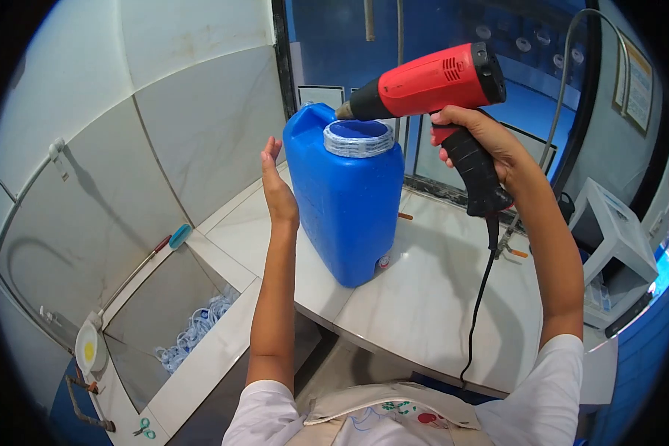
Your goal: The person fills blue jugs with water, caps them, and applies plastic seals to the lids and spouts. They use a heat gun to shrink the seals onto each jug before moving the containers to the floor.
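Note:
A tall blue plastic jerrycan (346,201) stands upright on the tiled counter, a printed shrink band (359,146) around its neck. My right hand (483,141) is wrapped round the black handle of a red and black heat gun (438,83). Its metal nozzle points left, close over the rim of the jerrycan's neck. At the jerrycan's left side is my left hand (279,189), raised with the fingers extended and holding nothing. A black cord (479,305) hangs from the heat gun's handle.
To the left, a sink basin (137,327) holds a heap of crumpled plastic bands (193,331). A brush (178,236), a white dish (91,348) and green scissors (144,428) lie around its edge. A white box-like stand (609,245) is at right; a window (453,30) backs the counter.

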### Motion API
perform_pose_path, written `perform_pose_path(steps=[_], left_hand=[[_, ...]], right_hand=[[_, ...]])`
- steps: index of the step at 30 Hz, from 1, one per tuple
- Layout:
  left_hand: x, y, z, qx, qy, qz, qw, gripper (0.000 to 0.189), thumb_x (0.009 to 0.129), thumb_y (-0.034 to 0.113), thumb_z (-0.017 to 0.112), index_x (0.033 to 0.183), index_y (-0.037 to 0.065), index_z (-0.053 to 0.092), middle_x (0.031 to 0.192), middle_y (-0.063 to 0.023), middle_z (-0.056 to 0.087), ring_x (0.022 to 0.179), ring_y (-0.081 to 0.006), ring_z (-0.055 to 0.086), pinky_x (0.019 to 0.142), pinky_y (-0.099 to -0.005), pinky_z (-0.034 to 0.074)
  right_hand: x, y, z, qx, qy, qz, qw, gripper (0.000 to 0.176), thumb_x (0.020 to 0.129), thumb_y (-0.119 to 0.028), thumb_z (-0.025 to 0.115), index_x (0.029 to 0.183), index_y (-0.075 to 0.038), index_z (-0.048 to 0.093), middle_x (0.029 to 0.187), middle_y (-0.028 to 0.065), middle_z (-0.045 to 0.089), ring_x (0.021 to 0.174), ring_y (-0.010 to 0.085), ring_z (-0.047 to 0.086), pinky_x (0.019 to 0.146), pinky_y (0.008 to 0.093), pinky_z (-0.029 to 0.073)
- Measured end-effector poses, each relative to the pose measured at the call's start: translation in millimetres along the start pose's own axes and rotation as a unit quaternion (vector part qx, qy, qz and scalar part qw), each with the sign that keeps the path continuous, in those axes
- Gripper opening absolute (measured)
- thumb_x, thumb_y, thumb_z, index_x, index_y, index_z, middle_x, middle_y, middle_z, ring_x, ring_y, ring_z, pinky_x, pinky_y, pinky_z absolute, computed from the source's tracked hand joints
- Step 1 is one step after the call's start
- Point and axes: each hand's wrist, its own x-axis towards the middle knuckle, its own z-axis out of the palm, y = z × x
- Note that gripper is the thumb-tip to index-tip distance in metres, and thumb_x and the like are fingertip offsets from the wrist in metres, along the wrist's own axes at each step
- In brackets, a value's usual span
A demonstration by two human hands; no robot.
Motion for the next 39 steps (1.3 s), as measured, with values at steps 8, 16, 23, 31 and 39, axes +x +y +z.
perform_pose_path(steps=[8,16,23,31,39], left_hand=[[3,0,-25,0.028,0.035,-0.006,0.999,0.066,0.093,0.052,0.016,0.136,0.005,0.033,0.136,-0.0124,0.040,0.134,-0.0250,0.020,0.108,-0.0470,0.002],[-12,-8,25,-0.041,0.023,-0.043,0.998,0.070,0.093,0.053,0.014,0.137,0.002,0.029,0.139,-0.0133,0.036,0.135,-0.0248,0.019,0.108,-0.0464,0.001],[6,-56,56,-0.064,0.014,-0.052,0.996,0.074,0.092,0.058,0.020,0.136,0.000,0.034,0.137,-0.0131,0.040,0.131,-0.0235,0.030,0.107,-0.0334,0.017],[48,-22,104,0.603,-0.067,0.188,0.772,0.072,0.090,0.059,0.029,0.136,0.003,0.036,0.140,-0.0224,0.031,0.129,-0.0375,0.032,0.109,-0.0421,0.019],[67,-11,148,0.689,-0.252,-0.110,0.671,0.081,0.068,0.067,0.048,0.138,0.028,0.036,0.145,-0.0167,0.025,0.129,-0.0380,0.032,0.102,-0.0590,0.018]], right_hand=[[-64,16,28,-0.198,-0.016,-0.043,0.979,0.028,0.075,-0.016,0.068,0.095,0.000,0.057,0.072,0.0077,0.059,0.055,0.0136,0.057,0.052,0.0275,0.048],[-85,72,18,-0.268,0.006,-0.170,0.948,0.028,0.079,-0.020,0.069,0.098,-0.002,0.059,0.079,0.0045,0.061,0.065,0.0114,0.059,0.060,0.0274,0.051],[-142,93,-55,-0.110,0.024,-0.066,0.991,0.027,0.081,-0.020,0.068,0.101,-0.004,0.060,0.084,0.0041,0.062,0.067,0.0109,0.059,0.064,0.0277,0.050],[-269,64,-257,-0.434,0.381,-0.117,0.808,0.034,0.076,-0.021,0.072,0.102,-0.001,0.061,0.092,0.0078,0.064,0.078,0.0162,0.062,0.073,0.0310,0.051],[-222,60,-483,-0.722,0.403,0.137,0.545,0.035,0.066,-0.024,0.065,0.098,-0.010,0.063,0.092,0.0179,0.064,0.087,0.0357,0.061,0.075,0.0437,0.049]])
